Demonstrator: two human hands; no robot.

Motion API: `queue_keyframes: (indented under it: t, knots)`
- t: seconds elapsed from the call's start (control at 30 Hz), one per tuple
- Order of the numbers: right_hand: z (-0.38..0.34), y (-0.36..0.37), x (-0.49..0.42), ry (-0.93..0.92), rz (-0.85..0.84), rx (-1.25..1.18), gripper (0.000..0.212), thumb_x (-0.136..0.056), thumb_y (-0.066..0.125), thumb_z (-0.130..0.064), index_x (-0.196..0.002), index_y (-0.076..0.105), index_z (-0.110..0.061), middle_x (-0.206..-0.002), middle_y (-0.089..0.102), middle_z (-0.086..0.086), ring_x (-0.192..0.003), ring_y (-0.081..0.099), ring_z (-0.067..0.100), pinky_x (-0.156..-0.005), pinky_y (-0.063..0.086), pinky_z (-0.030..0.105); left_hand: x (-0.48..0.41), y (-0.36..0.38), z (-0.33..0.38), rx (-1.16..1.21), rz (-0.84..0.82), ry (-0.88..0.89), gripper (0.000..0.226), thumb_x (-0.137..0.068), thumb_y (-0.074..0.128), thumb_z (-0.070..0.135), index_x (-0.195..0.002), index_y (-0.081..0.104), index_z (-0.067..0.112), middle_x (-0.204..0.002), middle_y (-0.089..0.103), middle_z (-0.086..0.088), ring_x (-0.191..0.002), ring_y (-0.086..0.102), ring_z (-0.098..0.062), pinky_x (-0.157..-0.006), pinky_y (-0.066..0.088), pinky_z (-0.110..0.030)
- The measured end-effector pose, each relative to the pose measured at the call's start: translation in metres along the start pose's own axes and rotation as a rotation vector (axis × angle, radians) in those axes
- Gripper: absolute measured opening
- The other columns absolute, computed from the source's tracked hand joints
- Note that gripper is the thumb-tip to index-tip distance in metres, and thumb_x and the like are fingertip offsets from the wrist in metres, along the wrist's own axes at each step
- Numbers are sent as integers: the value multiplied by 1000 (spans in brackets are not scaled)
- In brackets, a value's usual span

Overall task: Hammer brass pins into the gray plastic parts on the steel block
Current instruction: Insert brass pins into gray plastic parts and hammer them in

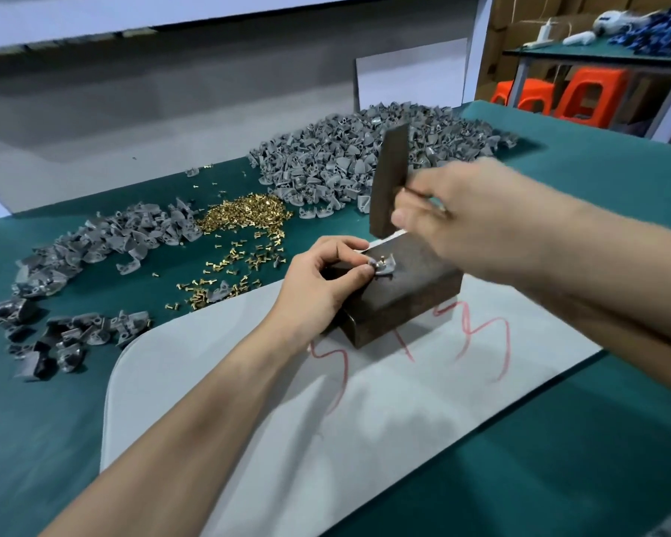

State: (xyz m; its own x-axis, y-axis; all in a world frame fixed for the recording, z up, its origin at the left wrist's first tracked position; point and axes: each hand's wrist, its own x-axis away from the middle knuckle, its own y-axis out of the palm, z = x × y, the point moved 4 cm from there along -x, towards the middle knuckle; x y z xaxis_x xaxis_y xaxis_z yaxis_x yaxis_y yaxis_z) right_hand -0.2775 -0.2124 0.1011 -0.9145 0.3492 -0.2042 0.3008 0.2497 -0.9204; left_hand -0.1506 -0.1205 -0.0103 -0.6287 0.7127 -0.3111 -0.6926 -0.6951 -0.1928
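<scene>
A dark steel block (399, 300) stands on a grey mat. On its top lies a gray plastic part (383, 265) with a brass pin standing in it. My left hand (318, 281) pinches this part at its left edge with thumb and fingertips. My right hand (469, 215) grips the handle of a hammer, whose dark rectangular head (389, 180) hangs raised above the block, slightly blurred. A heap of loose brass pins (245, 219) lies on the green table to the left of the block.
A large pile of gray parts (365, 160) lies behind the block, a smaller pile (109, 246) at the left, and darker parts (63, 335) at the near left. The grey mat (326, 420) carries red marks. Orange stools (574, 94) stand beyond the table.
</scene>
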Motion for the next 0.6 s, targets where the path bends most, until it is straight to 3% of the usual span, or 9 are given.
queue_keyframes:
  t: [0.07, 0.17, 0.33, 0.43, 0.53, 0.6]
  knots:
    - [-1, -5, -2, -12, 52, -34, 26, -94, 47, -37, -74, 49, -21, -67, 54, 0, -54, 54, 13, -49, 41, 21, -2, 0, 1, -16, -8, 5, 28, -81, 69, -2, -68, 62, 22, -106, 64, -1, -99, 60, -11, -96, 44, -28]
    - [3, 20, 2, 14, -118, 112, 30, -96, 44, -37, -73, 40, -18, -75, 47, 2, -70, 47, 27, -63, 35, 27, 1, 0, -1, -37, -4, -9, 30, -81, 69, -1, -67, 61, 24, -103, 64, 5, -94, 61, -5, -90, 45, -21]
    - [7, -8, -1, 38, 62, -36, 31, -94, 47, -38, -68, 48, -21, -58, 50, -3, -53, 52, 18, -38, 37, 19, -2, 0, 1, -18, 16, -12, 30, -81, 69, -1, -66, 62, 24, -104, 65, 3, -97, 61, -8, -97, 44, -29]
    - [8, 14, 0, 41, -97, 35, 30, -96, 44, -35, -71, 45, -18, -66, 49, 0, -63, 50, 26, -54, 39, 27, 1, -1, -1, -39, 7, -23, 27, -82, 67, -2, -68, 62, 21, -103, 65, 4, -95, 61, -5, -95, 46, -28]
    - [15, 4, -2, 78, -61, -24, 31, -96, 46, -35, -72, 52, -16, -57, 48, 1, -46, 46, 15, -33, 35, 14, 1, -1, -1, -47, 11, -23, 26, -82, 67, -2, -69, 62, 20, -104, 65, 5, -95, 61, -4, -95, 45, -28]
    - [15, -3, -5, 53, 20, -36, 32, -95, 47, -36, -69, 51, -18, -54, 49, -2, -40, 46, 9, -32, 34, 12, 0, 0, 1, -50, 11, -23, 27, -82, 67, -2, -68, 62, 21, -103, 65, 5, -94, 61, -4, -94, 45, -25]
